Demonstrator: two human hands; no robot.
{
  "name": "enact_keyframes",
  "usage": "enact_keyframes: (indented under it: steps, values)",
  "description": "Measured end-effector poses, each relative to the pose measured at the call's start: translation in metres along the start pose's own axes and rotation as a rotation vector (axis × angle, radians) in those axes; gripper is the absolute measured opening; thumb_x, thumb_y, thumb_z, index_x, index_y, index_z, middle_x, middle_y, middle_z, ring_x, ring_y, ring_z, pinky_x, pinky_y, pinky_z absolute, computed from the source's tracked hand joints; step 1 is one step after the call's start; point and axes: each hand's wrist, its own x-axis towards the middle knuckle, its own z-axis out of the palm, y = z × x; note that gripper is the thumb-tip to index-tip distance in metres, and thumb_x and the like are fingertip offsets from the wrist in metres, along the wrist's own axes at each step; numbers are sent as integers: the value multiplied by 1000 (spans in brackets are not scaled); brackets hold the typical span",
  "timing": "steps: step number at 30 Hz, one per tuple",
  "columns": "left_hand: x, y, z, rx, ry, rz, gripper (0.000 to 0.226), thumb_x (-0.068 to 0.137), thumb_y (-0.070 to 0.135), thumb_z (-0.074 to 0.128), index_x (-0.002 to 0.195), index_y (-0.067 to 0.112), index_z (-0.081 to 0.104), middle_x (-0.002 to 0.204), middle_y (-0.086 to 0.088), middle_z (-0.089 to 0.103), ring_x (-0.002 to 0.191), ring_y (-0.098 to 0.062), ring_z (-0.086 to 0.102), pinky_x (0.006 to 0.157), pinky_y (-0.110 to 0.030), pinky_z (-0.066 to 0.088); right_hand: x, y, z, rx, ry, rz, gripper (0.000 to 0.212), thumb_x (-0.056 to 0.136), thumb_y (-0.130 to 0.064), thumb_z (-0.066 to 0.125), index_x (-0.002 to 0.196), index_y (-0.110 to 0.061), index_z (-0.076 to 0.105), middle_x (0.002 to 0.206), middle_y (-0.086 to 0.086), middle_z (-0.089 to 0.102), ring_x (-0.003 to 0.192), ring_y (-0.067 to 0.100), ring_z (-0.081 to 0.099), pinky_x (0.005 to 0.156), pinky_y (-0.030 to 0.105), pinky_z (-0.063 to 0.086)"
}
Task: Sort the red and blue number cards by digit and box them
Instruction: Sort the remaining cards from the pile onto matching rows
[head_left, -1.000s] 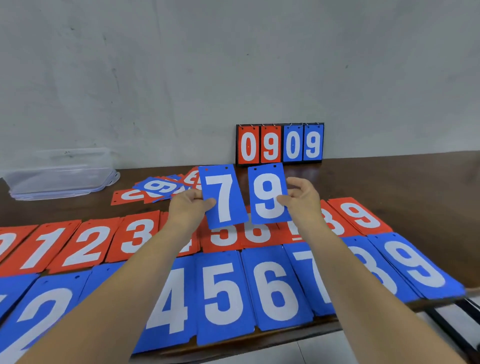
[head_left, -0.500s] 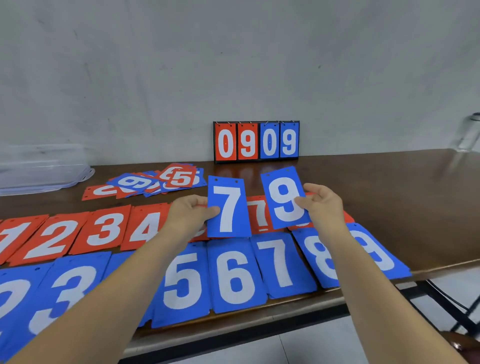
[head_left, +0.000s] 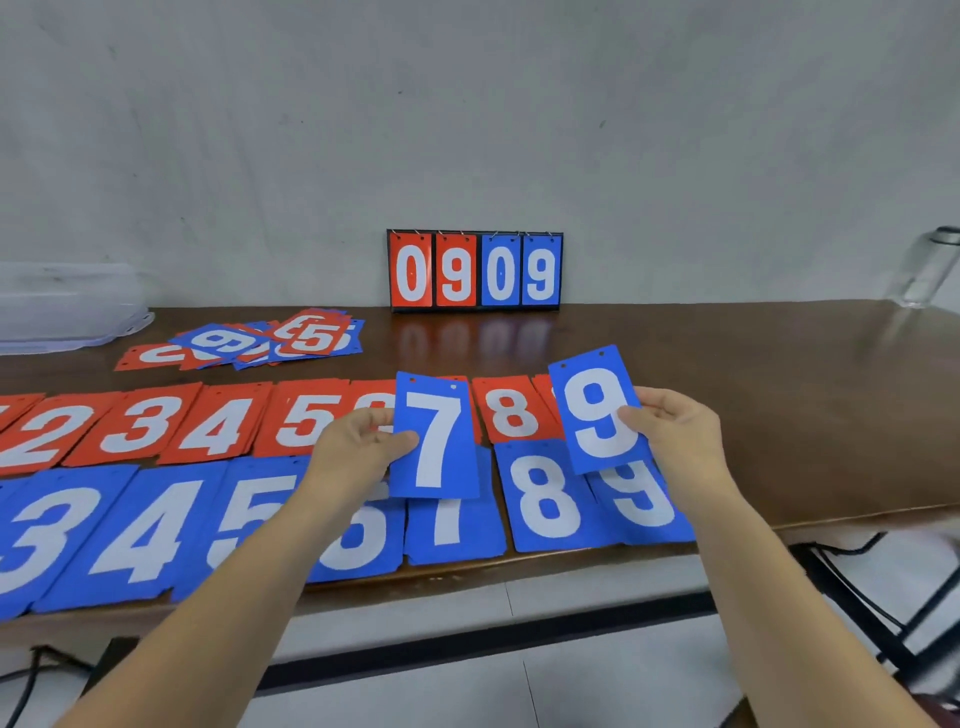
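Head view: the left hand (head_left: 358, 449) pinches a blue 7 (head_left: 435, 436) by its left edge, long axis upright, over the 7 pile (head_left: 454, 538) in the desk's (head_left: 769, 395) near row. The right hand (head_left: 678, 436) pinches a blue 9 (head_left: 597, 410), tilted, above the 9 pile (head_left: 647, 506). Each pile lies just nearward.

The near half of the desk (head_left: 779, 395) is covered edge to edge by a red row of number cards (head_left: 218, 426) and, in front of it, a blue row (head_left: 145, 530). The left hand (head_left: 358, 447) holds a blue 7 card (head_left: 436, 436) and the right hand (head_left: 675, 436) a blue 9 card (head_left: 597, 410) just above the right end of both rows. Bare wood lies right of the rows out to a blurred clear container (head_left: 924, 270), and in a strip back to the scoreboard stand (head_left: 474, 270); at back left, a loose heap of cards (head_left: 270, 340) and a clear plastic box (head_left: 62, 312) fill that strip.
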Motion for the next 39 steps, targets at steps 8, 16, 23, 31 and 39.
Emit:
enact_keyframes:
  steps: [8, 16, 23, 31, 39]
  values:
    - [-31, -7, 17, 91, 38, -20, 23, 89, 15, 67, 107, 17, 54, 93, 1, 64, 80, -10, 61, 58, -21, 49, -8, 17, -42, -47, -28, 63, 18, 85, -5, 69, 102, -11, 67, 92, 4, 72, 83, 19, 69, 68, 33, 54]
    - [-39, -17, 35, 535, 175, 99, 38, 91, 18, 64, 126, 10, 53, 73, 7, 55, 78, -9, 53, 53, -14, 38, -9, 33, -48, -369, -11, 11, 30, 86, -14, 70, 115, -12, 63, 100, 3, 70, 95, 19, 66, 79, 39, 57]
    - [-40, -28, 43, 855, 228, 110, 54, 90, 28, 64, 138, 15, 44, 113, -5, 63, 104, -22, 60, 79, -33, 52, -19, 43, -44, -862, 33, -114, 37, 87, -30, 69, 118, -21, 53, 100, -4, 59, 82, 11, 54, 50, 20, 34]
    - [-47, -34, 45, 958, 292, 249, 46, 92, 34, 60, 134, 23, 50, 129, -3, 53, 119, -18, 49, 99, -34, 41, -26, 54, -41, -877, 49, -297, 23, 94, -26, 58, 116, -25, 66, 105, -6, 54, 93, 6, 42, 57, 21, 34]
    - [-44, -22, 26, 868, 262, 334, 61, 91, 42, 61, 144, 20, 40, 148, -2, 40, 137, -21, 33, 111, -38, 29, -31, 30, 10, -718, -46, -439, 42, 93, -27, 59, 134, -23, 54, 121, -3, 60, 111, 16, 54, 81, 34, 50]
